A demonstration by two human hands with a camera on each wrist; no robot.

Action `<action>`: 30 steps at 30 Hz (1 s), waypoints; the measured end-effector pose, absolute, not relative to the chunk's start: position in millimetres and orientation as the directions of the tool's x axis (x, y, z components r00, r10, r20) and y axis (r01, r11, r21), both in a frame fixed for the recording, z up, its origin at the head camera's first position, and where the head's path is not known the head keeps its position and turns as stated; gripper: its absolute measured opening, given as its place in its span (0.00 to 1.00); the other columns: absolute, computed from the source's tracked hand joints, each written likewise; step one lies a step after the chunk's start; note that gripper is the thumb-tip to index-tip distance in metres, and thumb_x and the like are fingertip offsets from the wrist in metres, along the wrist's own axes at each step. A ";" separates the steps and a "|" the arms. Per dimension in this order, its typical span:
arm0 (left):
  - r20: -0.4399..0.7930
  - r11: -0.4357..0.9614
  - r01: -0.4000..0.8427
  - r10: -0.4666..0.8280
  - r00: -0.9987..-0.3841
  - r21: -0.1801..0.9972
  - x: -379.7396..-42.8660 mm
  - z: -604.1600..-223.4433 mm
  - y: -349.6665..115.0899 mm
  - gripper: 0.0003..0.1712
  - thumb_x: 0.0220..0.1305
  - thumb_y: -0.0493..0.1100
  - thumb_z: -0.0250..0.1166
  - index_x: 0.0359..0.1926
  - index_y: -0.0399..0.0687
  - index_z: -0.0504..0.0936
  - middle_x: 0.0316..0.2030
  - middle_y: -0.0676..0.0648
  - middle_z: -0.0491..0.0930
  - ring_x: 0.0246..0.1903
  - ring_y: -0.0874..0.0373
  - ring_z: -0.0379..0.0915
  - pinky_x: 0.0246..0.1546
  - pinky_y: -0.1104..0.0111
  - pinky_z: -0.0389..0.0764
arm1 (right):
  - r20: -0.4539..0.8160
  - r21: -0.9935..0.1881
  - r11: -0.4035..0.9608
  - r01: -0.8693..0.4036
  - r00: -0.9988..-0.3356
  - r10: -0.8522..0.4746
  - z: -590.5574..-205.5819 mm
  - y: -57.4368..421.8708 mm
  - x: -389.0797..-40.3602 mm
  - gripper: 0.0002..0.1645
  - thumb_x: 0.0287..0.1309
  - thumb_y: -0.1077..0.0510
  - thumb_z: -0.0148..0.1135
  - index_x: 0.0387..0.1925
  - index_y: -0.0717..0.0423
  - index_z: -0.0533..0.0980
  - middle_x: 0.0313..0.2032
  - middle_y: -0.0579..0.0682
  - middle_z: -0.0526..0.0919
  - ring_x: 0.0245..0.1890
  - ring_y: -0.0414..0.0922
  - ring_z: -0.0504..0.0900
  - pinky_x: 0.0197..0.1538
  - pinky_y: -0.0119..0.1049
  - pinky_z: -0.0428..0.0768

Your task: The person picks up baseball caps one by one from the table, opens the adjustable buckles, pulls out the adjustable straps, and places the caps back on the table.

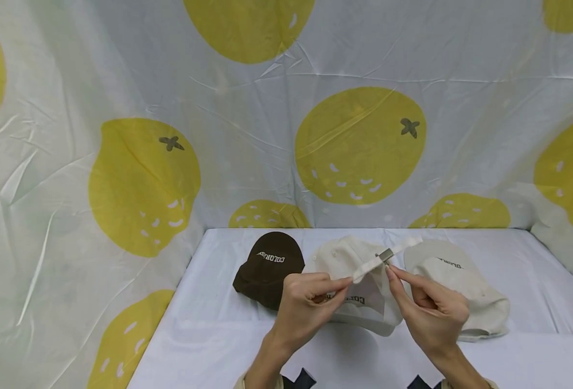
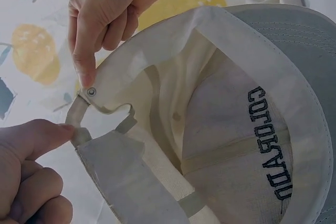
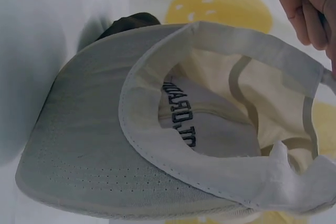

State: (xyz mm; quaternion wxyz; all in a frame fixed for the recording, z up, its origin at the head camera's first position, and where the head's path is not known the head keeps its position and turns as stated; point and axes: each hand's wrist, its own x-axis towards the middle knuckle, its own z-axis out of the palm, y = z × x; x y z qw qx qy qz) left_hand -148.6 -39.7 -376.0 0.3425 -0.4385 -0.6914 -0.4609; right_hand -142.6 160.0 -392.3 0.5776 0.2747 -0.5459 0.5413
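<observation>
A cream baseball cap (image 1: 349,254) with dark "COLORADO" lettering is held up over the table, its back opening towards me. My left hand (image 1: 308,302) pinches one end of the back strap (image 1: 368,268) between thumb and index finger. Close under the metal buckle (image 1: 384,255), my right hand (image 1: 432,310) pinches the strap's other side. Both hands have their remaining fingers curled in. The cap's inside and sweatband (image 2: 310,124) show in the left wrist view, with a small metal snap (image 2: 91,92) near the strap. Its grey-looking brim (image 3: 105,145) fills much of the right wrist view.
A dark brown cap (image 1: 271,270) with white lettering sits to the left. Another cream cap (image 1: 480,297) with a grey brim lies to the right. White cloth (image 1: 199,340) covers the table, and a lemon-print curtain (image 1: 247,135) stands behind and at the sides.
</observation>
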 end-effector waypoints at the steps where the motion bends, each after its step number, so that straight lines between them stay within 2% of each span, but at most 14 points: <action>1: 0.878 0.194 0.923 0.293 -0.379 0.333 -148.5 -375.6 -40.1 0.13 0.47 0.22 0.76 0.34 0.37 0.93 0.10 0.55 0.65 0.16 0.72 0.52 0.17 0.84 0.56 | 0.924 -0.281 0.264 -0.922 -0.186 0.335 -392.0 160.5 -142.5 0.06 0.45 0.77 0.74 0.22 0.80 0.83 0.10 0.42 0.49 0.16 0.32 0.44 0.24 0.15 0.46; 15: 0.884 0.172 0.912 0.234 -0.404 0.372 -152.3 -368.8 -56.4 0.13 0.48 0.19 0.73 0.34 0.34 0.92 0.09 0.53 0.57 0.18 0.71 0.45 0.17 0.81 0.50 | 0.882 -0.376 0.266 -0.888 -0.256 0.395 -391.0 167.9 -143.3 0.03 0.40 0.82 0.71 0.23 0.81 0.83 0.12 0.42 0.49 0.16 0.33 0.47 0.22 0.19 0.46; 30: 0.868 0.132 0.878 0.141 -0.477 0.461 -158.4 -366.8 -71.5 0.08 0.54 0.22 0.73 0.34 0.33 0.92 0.10 0.53 0.54 0.18 0.71 0.45 0.17 0.78 0.51 | 0.864 -0.420 0.269 -0.866 -0.291 0.411 -390.3 167.3 -142.4 0.04 0.39 0.83 0.71 0.23 0.80 0.83 0.12 0.42 0.49 0.17 0.33 0.48 0.21 0.20 0.45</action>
